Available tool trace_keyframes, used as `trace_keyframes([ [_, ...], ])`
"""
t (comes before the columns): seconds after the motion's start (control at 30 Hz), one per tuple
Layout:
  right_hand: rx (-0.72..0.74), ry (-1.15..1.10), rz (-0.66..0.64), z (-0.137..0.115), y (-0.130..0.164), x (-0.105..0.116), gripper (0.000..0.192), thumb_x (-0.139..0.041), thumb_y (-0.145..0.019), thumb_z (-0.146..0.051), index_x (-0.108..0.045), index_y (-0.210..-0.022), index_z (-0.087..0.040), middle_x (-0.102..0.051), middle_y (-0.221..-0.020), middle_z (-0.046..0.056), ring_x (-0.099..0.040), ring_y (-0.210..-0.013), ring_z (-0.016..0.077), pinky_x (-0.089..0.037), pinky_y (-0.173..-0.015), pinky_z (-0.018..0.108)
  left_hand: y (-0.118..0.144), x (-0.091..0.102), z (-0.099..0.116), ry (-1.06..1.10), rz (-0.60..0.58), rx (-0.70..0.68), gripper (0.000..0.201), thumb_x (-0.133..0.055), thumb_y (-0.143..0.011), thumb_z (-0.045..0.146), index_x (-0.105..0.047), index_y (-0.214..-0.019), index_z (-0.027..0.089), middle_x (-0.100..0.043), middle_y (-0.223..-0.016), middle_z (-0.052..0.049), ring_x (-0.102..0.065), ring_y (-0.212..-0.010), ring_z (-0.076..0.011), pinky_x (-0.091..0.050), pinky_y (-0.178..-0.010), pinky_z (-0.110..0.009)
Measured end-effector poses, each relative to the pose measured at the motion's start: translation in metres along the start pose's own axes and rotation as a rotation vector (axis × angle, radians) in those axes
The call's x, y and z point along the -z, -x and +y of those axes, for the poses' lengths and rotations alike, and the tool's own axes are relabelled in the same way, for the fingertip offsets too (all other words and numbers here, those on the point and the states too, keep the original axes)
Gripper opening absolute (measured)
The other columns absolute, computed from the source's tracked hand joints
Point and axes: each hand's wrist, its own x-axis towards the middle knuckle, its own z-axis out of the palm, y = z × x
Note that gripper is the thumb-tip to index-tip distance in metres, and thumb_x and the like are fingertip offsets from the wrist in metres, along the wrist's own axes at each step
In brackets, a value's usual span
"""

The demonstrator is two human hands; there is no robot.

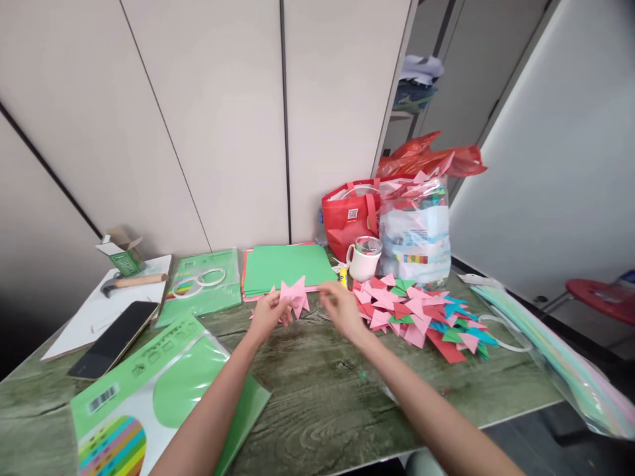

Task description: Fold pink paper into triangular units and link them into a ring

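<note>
Head view: left hand (268,311) fingers clamped on pink folded paper (294,295), right hand (340,305) fingers apart just beside it.

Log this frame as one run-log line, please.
left hand: holds pink folded paper piece | right hand: open, beside it | pile of folded triangles to right | green paper stack behind

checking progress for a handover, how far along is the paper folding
Done: a pile of folded pieces lies right of the hands. In hand: the left hand holds a pink piece; the right hand is beside it. Left: the green sheets are flat.
</note>
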Motion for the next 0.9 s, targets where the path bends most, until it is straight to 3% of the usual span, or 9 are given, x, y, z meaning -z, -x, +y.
trace_keyframes([
  [0.13, -0.061, 0.217, -0.188, -0.002, -0.003, -0.031, 0.041, -0.051, -0.075, -0.010, -0.051, -0.115, -0.023, -0.053, -0.116, 0.008, -0.049, -0.099, 0.0218, -0.044, -0.077, 0.033, 0.007, 0.008, -0.003, 0.106, -0.058, 0.022, 0.034, -0.058, -0.071, 0.044, -0.059, -0.080, 0.011, -0.061, -0.056, -0.003, -0.055, -0.044, -0.0111, -0.044, -0.041, -0.021],
  [0.2, -0.073, 0.277, -0.245, -0.002, -0.004, -0.041, 0.038, -0.054, -0.073, -0.011, -0.056, -0.108, -0.025, -0.059, -0.107, 0.006, -0.048, -0.099, 0.0236, -0.043, -0.076, 0.032, 0.014, 0.013, -0.007, 0.204, -0.067, 0.061, 0.033, -0.061, -0.070, 0.041, -0.060, -0.080, 0.010, -0.063, -0.060, -0.004, -0.056, -0.048, -0.0112, -0.045, -0.043, -0.021],
  [0.3, -0.083, 0.267, -0.246, 0.000, -0.004, -0.043, 0.020, -0.054, -0.074, -0.015, -0.063, -0.090, -0.024, -0.063, -0.088, 0.005, -0.050, -0.092, 0.0232, -0.042, -0.074, 0.032, 0.024, 0.021, -0.012, 0.296, -0.038, 0.105, 0.029, -0.064, -0.069, 0.036, -0.059, -0.082, 0.011, -0.062, -0.059, -0.003, -0.056, -0.049, -0.0104, -0.045, -0.046, -0.020],
  [0.43, -0.142, 0.228, -0.157, 0.004, 0.003, -0.035, 0.013, -0.049, -0.078, -0.017, -0.061, -0.079, -0.021, -0.063, -0.085, 0.006, -0.053, -0.088, 0.0223, -0.042, -0.074, 0.033, 0.029, 0.027, -0.015, 0.363, -0.034, 0.121, 0.026, -0.064, -0.071, 0.032, -0.058, -0.085, 0.011, -0.062, -0.058, -0.003, -0.056, -0.047, -0.0101, -0.044, -0.044, -0.019],
  [0.53, -0.239, 0.063, -0.055, 0.003, 0.008, -0.033, 0.010, -0.046, -0.079, -0.021, -0.055, -0.083, -0.020, -0.062, -0.079, 0.006, -0.058, -0.076, 0.0205, -0.046, -0.067, 0.033, 0.029, 0.027, -0.016, 0.390, -0.015, 0.105, 0.024, -0.063, -0.072, 0.030, -0.057, -0.087, 0.012, -0.062, -0.058, -0.003, -0.056, -0.049, -0.0104, -0.044, -0.044, -0.019],
  [0.7, -0.509, -0.693, -0.007, -0.003, 0.012, -0.040, 0.018, -0.052, -0.075, -0.036, -0.042, -0.080, -0.023, -0.052, -0.063, -0.005, -0.055, -0.047, 0.0134, -0.047, -0.043, 0.026, 0.028, 0.023, -0.015, 0.394, -0.022, 0.120, 0.022, -0.062, -0.073, 0.027, -0.057, -0.088, 0.012, -0.062, -0.059, -0.003, -0.056, -0.050, -0.0107, -0.045, -0.045, -0.019],
  [0.9, -0.568, -0.905, 0.052, 0.002, 0.012, -0.042, 0.017, -0.063, -0.065, -0.031, -0.054, -0.073, -0.020, -0.057, -0.068, -0.002, -0.057, -0.056, 0.0123, -0.050, -0.055, 0.026, 0.027, 0.018, -0.013, 0.479, -0.016, 0.140, 0.027, -0.065, -0.071, 0.024, -0.059, -0.094, 0.012, -0.065, -0.074, -0.006, -0.060, -0.066, -0.0143, -0.050, -0.063, -0.028],
])
